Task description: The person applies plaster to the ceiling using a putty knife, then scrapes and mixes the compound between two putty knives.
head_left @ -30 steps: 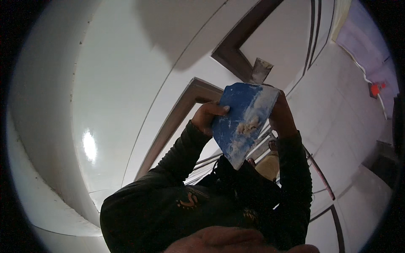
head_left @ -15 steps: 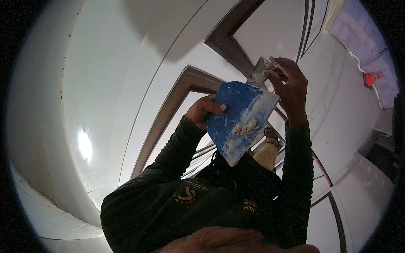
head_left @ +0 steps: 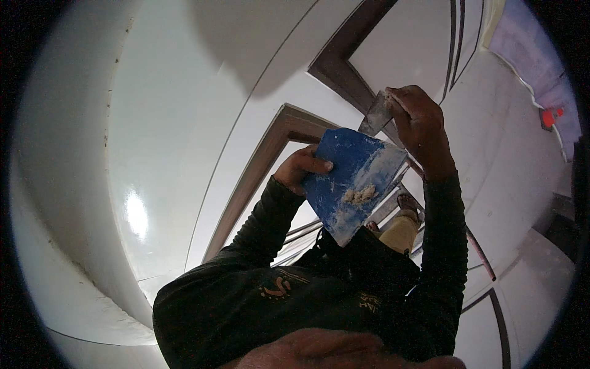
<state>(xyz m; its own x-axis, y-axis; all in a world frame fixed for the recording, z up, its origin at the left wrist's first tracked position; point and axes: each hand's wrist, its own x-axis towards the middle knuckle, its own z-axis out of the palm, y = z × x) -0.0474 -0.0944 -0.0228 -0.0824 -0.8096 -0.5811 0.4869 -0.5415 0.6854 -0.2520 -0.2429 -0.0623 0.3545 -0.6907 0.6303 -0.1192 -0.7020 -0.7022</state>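
In front of the brown trim (head_left: 270, 147), we see the blue board (head_left: 341, 157) gripped at its left edge by the left hand (head_left: 301, 169), thumb on top, seemingly so that the smeared face turns up and nothing slides off. Just beyond its upper right edge, the right hand (head_left: 421, 126) pinches the far end of a grey scraper blade (head_left: 373, 117), perhaps to steady it, though whether the near end meets the board or passes behind it we cannot tell. The pale paste lump (head_left: 359, 195) sits near the board's middle, probably safest there from dropping over an edge.
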